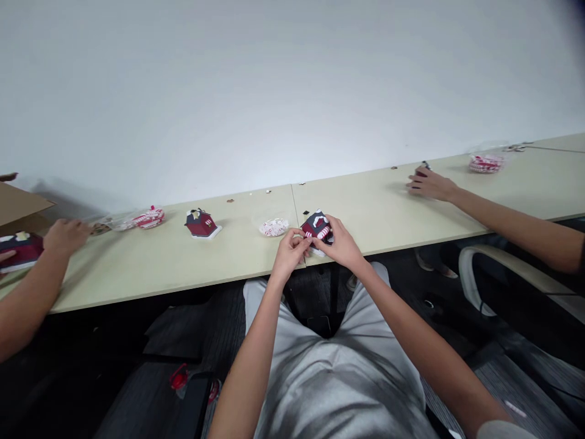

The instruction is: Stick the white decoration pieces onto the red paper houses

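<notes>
My left hand (290, 253) and my right hand (340, 244) both grip a small navy craft house (316, 222) from either side, just above the table's front edge. Red-and-white candy-cane shapes decorate its front. My fingers hide much of its lower part. Just left of my left hand stands a clear dish of red-and-white peppermint candies (274, 227), apart from my fingers.
A maroon craft house (200, 222) stands on the pale table (183, 268) left of the dish. Co-workers' hands (66, 236) (427, 185) work at both sides, near a cardboard box (18, 207) and a clear candy container (485, 163). A chair (503, 268) stands at right.
</notes>
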The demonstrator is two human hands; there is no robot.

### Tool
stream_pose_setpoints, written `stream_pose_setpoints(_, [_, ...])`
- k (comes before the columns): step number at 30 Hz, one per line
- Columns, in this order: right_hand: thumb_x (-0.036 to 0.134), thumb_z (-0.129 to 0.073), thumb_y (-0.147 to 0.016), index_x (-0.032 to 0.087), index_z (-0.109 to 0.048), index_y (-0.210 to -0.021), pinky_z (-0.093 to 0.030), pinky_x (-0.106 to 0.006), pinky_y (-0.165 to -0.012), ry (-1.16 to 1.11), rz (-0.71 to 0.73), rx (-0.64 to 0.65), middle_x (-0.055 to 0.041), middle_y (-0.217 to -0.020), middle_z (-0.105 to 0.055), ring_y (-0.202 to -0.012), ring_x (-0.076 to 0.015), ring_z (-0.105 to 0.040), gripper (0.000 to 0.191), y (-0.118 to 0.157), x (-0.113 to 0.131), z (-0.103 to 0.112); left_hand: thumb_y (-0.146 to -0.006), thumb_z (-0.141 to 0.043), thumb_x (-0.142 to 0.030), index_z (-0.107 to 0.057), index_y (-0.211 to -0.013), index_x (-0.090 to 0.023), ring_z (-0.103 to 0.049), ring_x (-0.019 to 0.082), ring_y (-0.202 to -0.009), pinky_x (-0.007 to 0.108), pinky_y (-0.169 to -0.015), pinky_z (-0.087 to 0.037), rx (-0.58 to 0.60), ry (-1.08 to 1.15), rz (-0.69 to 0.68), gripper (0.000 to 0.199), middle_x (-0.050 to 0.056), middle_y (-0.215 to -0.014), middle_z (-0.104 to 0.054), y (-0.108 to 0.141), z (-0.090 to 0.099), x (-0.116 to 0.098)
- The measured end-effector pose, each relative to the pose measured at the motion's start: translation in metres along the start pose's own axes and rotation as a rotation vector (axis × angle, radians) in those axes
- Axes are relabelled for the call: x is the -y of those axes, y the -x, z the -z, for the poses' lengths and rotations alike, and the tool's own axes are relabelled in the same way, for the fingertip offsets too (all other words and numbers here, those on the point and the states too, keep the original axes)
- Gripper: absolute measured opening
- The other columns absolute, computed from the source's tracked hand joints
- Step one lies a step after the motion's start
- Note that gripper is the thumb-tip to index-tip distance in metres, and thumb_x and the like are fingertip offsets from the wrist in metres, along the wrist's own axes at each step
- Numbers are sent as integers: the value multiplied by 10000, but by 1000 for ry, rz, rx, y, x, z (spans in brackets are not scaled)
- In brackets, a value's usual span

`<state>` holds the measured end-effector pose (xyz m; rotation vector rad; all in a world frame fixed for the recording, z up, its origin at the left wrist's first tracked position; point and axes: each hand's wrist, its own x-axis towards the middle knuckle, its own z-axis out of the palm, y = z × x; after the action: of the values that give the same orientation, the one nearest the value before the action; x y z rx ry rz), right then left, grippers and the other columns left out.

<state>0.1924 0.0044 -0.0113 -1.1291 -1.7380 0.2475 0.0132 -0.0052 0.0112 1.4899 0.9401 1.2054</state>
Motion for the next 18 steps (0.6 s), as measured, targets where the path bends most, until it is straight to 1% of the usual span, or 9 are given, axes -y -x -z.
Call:
stream_pose_setpoints(6, [461,-689,-846,222,-413,-1455,-457,-494,-1085,-20,5,1,-155,-1390,-535,-1274,-325,-549,710,0,-3,-2,-766,-766,-516,-511,-957,-211,-513,79,-485,160,-404,-323,-1,15,-4,441,-61,-621,-568,0,0,2])
stream_pose_setpoints(9, [456,-693,-839,204,-424,-1446,-451,-484,-1094,-74,31,19,-160,-1395,-539,-1287,-319,-540,711,-2,-5,1,-738,-799,-499,-487,-1039,-227,-499,77,-492,162,-420,-311,-21,44,-12,512,-78,-633,-556,0,0,2])
stream_pose_setpoints(11, [449,-666,-860,202,-419,-1450,-437,-482,-1108,-139,60,60,-157,-1415,-535,-1301,-312,-531,686,-2,-4,5,-729,-818,-472,-476,-1156,-235,-459,68,-485,167,-444,-304,-37,39,-14,596,-95,-625,-530,1,1,2])
stream_pose_setpoints(14, [433,-565,-933,212,-398,-1464,-409,-482,-1133,-262,93,164,-133,-1451,-525,-1314,-294,-527,599,-2,0,15,-741,-820,-438,-476,-1343,-227,-398,64,-498,186,-509,-316,-11,-19,-21,725,-113,-588,-442,1,1,0])
stream_pose_setpoints(16, [436,-509,-968,216,-391,-1470,-406,-473,-1136,-328,101,228,-115,-1445,-536,-1301,-284,-540,560,-2,4,20,-731,-830,-426,-490,-1405,-222,-413,80,-544,204,-555,-334,14,-110,-40,782,-102,-600,-408,2,0,-3])
stream_pose_setpoints(18, [462,-490,-984,217,-377,-1485,-412,-460,-1132,-362,113,278,-106,-1431,-548,-1284,-278,-554,570,0,8,23,-717,-842,-421,-521,-1409,-226,-484,111,-647,227,-617,-380,-6,-234,-91,788,-61,-693,-472,7,-1,-8])
